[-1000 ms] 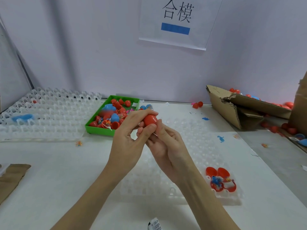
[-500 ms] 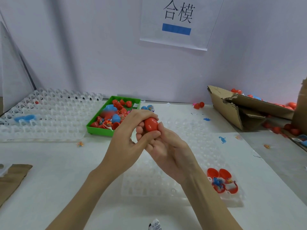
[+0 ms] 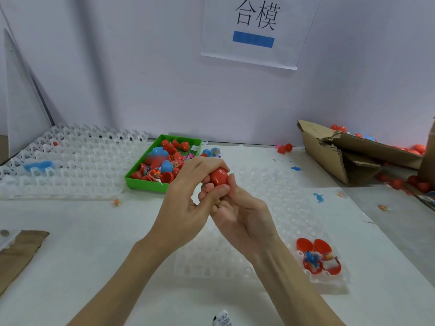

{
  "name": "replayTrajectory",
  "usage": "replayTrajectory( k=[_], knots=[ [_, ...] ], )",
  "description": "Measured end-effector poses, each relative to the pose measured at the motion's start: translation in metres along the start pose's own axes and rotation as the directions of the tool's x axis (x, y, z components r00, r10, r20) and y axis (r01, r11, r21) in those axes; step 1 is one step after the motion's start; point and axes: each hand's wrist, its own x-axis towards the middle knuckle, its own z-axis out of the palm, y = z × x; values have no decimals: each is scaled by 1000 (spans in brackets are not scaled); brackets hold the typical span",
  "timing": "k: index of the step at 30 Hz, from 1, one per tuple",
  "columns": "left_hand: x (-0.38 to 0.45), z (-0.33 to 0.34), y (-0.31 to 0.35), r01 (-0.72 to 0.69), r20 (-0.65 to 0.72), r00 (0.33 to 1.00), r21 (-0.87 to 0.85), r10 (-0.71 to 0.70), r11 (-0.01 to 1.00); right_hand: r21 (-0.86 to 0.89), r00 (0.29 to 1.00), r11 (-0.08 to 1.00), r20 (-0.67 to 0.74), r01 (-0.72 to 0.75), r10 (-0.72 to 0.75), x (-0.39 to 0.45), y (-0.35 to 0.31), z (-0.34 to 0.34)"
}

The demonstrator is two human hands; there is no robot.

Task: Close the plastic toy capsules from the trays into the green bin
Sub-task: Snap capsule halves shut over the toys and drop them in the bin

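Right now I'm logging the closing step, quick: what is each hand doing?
Left hand: fingers curled over the red capsule, gripping it.
Right hand: fingers curled round the same capsule from below, holding it.

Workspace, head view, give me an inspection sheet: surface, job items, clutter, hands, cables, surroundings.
Surface: white table, partly covered by clear trays.
Job's things: red capsule held between both hands; green bin holds red and blue capsules; open red capsule halves with toys sit in the near tray.
Clutter: small toy bits, brown cardboard scrap.
Grippers: left hand and right hand both grip the capsule.
Cables: nothing seen.
Surroundings: torn cardboard box, paper sign on the wall.
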Motion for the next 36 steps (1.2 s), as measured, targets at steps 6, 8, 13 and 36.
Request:
replayTrajectory(
  k=[6, 8, 13, 36],
  knots=[
    [-1, 2, 1, 97, 18, 995, -100, -96, 990, -60, 1000, 998, -14, -22, 21, 0, -7, 2],
    [-2, 3, -1, 111, 26, 994, -108, -109, 988, -97, 999, 995, -19, -35, 34, -1, -11, 3],
    [-1, 2, -9, 135, 1, 991, -124, -136, 983, -191, 999, 982, -38, 0, -8, -2, -15, 1],
    [3, -3, -28, 345, -234, 786, -601, -572, 721, -796, 897, 570, -385, -204, -216, -21, -153, -38]
  ],
)
